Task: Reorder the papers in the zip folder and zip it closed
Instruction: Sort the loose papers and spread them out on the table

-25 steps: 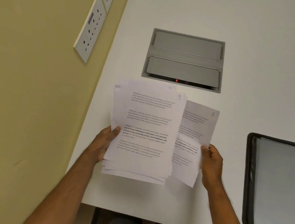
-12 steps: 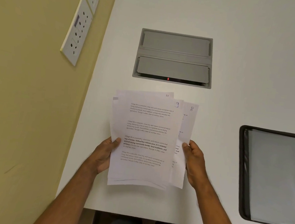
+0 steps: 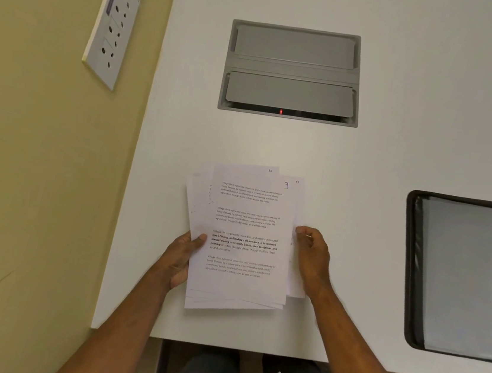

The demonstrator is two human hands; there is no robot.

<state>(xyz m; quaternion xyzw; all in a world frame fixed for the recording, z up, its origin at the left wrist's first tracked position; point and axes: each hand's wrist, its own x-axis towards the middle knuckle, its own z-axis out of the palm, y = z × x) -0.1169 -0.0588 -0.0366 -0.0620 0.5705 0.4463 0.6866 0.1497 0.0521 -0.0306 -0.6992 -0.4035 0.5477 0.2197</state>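
Head view: papers point(image 3: 245, 235) between both hands — left hand point(image 3: 181, 259) gripping, right hand point(image 3: 312, 256) pinching their edge.

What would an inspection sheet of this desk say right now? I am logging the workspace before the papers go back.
Surface: white desk, a grey hatch set into it, red light showing in its gap.
Job's things: stack of papers held above the desk, top sheet marked 9; one sheet pokes out on the right; zip folder lies open at right, partly out of frame.
Clutter: nothing seen.
Grippers: left hand grips the stack's left edge; right hand pinches the offset sheet.
Cables: nothing seen.
Surroundings: yellow wall with socket plates.
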